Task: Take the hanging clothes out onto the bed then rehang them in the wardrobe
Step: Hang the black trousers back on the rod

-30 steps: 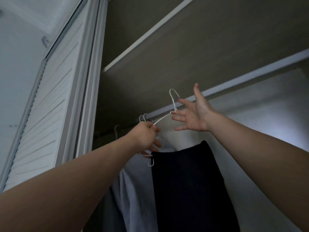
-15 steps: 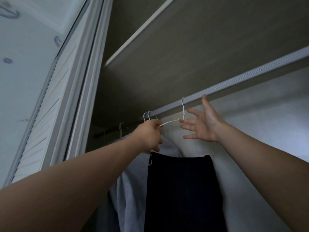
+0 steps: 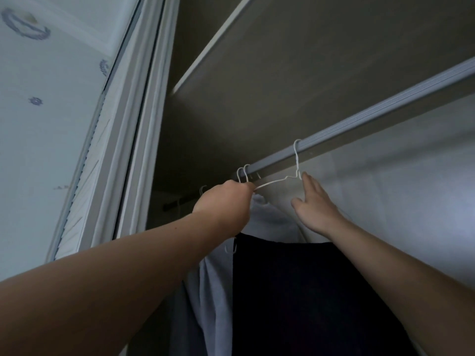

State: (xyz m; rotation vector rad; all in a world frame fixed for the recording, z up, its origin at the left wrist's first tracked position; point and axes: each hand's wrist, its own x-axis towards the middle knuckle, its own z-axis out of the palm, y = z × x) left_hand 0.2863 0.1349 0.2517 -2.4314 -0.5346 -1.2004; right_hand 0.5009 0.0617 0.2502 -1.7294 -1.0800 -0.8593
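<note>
View looking up into an open wardrobe, from the head of a person whose two bare arms reach upward. A pale wardrobe rail (image 3: 385,109) runs diagonally across the frame, lower on the left and higher on the right.

A white wire hanger (image 3: 297,163) has its hook over the rail, about midway along it. Below the rail and left of that hook, the left hand (image 3: 226,201) is curled tightly around the hanger's sloping shoulder wire. Just below the rail and right of the hook, the right hand (image 3: 314,205) is spread with its fingers straight, holding nothing. Its fingertips (image 3: 305,177) touch the hanger's neck.

Directly under the rail, beneath both hands, hangs a dark garment (image 3: 295,291) with a straight top edge. The arms hide how it joins the hanger. A pale grey garment (image 3: 214,291) hangs touching it on the left, further down the rail.

Two more white hooks (image 3: 243,173) sit on the rail just left of the hanger, above the left hand. A flat shelf (image 3: 282,73) spans above the rail. A white louvred door (image 3: 84,181) stands well to the left of the rail's lower end.
</note>
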